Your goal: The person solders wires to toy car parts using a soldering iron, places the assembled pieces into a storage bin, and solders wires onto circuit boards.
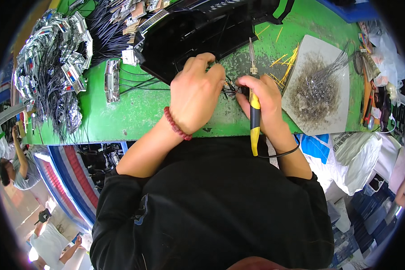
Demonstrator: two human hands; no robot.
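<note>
My left hand [197, 92] rests on the green worktable [135, 112], fingers curled down over a small bundle of thin black wires [230, 89], with a red bead bracelet on its wrist. My right hand [264, 103] grips a soldering iron [254, 118] with a yellow and black handle; its metal tip points up and away from me. Both hands' fingertips meet at the wire ends. A black plastic housing [198, 31] lies just beyond my left hand.
A white board [335, 119] covered with grey wire scraps lies at the right. A pile of black cables with silver connectors [54, 63] fills the far left. Yellow wire offcuts [285, 60] are scattered beside the board. Other people stand at the lower left [18, 171].
</note>
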